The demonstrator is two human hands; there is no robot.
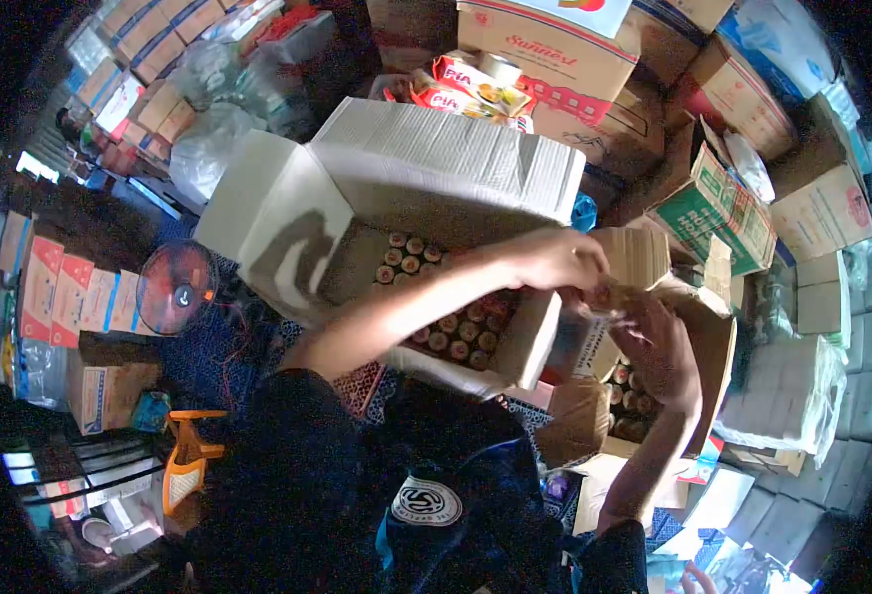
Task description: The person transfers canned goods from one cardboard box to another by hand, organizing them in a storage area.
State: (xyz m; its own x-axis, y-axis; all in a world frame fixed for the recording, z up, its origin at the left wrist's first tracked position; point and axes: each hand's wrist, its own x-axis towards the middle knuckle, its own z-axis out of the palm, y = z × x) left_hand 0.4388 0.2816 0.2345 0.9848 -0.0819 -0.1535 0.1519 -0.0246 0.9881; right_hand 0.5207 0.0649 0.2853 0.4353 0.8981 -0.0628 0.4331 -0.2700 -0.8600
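Observation:
My left hand (563,261) reaches across the white carton (446,163), its fingers curled in a pinch above the carton's right wall. Close against it, my right hand (659,342) has its fingers bent around the same spot, over the brown carton (718,346). Between them is a small brownish item (606,297), blurred and mostly covered by fingers; I cannot tell its kind. Rows of small round-topped containers (461,332) stand in the white carton, partly hidden by my left forearm. Similar containers (626,396) sit inside the brown carton.
Behind the white carton lie red-and-yellow packets (470,94) and a large printed box (555,49). A fan (176,287) stands left, with an orange chair (190,460) below it. A green-and-white box (718,213) and plastic-wrapped stacks (787,396) line the right side.

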